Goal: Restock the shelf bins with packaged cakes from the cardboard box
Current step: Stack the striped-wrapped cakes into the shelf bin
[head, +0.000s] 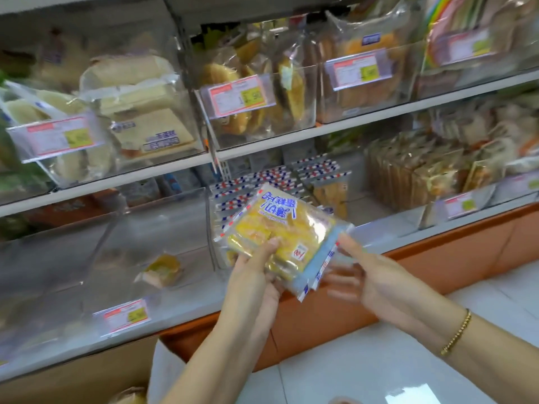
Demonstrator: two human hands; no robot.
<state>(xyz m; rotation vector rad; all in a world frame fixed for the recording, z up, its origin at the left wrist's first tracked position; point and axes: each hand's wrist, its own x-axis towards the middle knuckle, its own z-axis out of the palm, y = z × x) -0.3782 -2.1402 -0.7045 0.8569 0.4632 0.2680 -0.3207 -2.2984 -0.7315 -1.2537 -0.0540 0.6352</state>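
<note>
My left hand (256, 272) grips a stack of clear-wrapped yellow cakes (280, 237) with blue print and red-and-blue striped edges, thumb on top. It holds them in front of a clear bin (213, 228) on the lower shelf, where several like packets (280, 182) stand upright. My right hand (367, 275) is just right of the stack, fingers spread, its fingertips at the stack's right edge. The cardboard box (96, 374) is at the bottom left, with a wrapped cake (131, 396) showing inside.
A nearly bare clear bin (122, 258) to the left holds one small cake (163, 269). Upper-shelf bins hold pale sandwich cakes (140, 112) and round golden cakes (262, 94). Brown packets (414, 170) fill the bin at right. Below the shelf are an orange base (437, 258) and a white tiled floor (379, 360).
</note>
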